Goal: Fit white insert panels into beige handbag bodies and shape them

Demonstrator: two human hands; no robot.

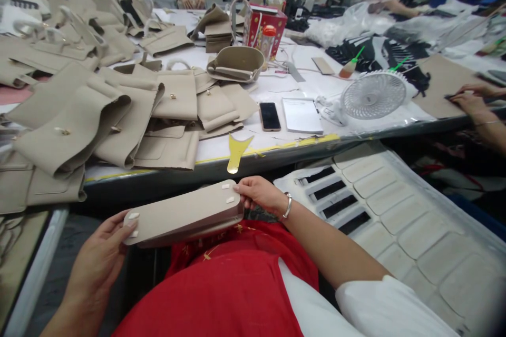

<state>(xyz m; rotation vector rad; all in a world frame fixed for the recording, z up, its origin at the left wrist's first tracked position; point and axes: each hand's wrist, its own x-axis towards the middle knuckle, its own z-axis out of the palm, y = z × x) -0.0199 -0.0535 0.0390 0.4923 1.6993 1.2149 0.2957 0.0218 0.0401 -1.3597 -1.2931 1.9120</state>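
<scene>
Over my lap I hold a beige bag body (pixel 182 208), its long rounded base facing up with two small white tabs near each end. My left hand (pixel 106 242) grips the left end, thumb on top beside the tabs. At the right end, my right hand (pixel 259 195) pinches the rim between thumb and fingers; a silver bracelet (pixel 288 205) circles that wrist. Just beyond the piece, a yellow forked plastic tool (pixel 237 152) lies at the table's front edge.
Beige bag panels (pixel 71 121) are heaped at left. A phone (pixel 270 116), a notepad (pixel 302 115) and a white fan (pixel 373 95) sit on the table. To my right lies a tray of pale panels (pixel 399 205). A co-worker's hands (pixel 472 100) rest at far right.
</scene>
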